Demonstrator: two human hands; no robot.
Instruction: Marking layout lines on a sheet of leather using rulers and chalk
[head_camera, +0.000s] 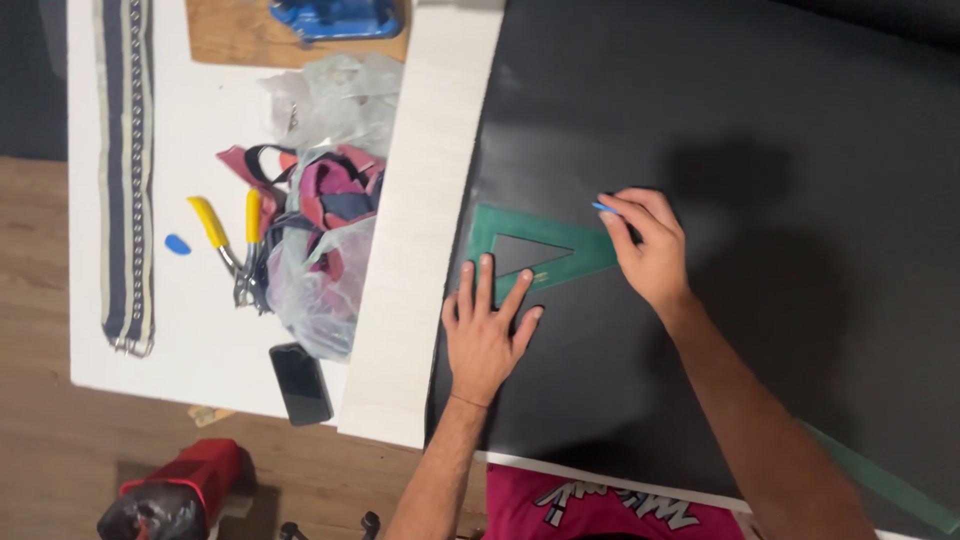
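Lying flat on a black sheet (760, 330), a green translucent set square (545, 245) with a triangular cut-out runs its long axis left to right, its narrow tip toward the right hand (650, 245). The left hand (485, 325) presses it open-palmed, fingers spread. The right hand pinches a small blue marking piece (603, 208) at the square's upper edge. Right of the square the sheet is smooth, bare and dark. Left of it lie a pale board (425, 220), a plastic bag of scraps (320, 260), yellow-handled pliers (232, 245) and a phone (300, 383).
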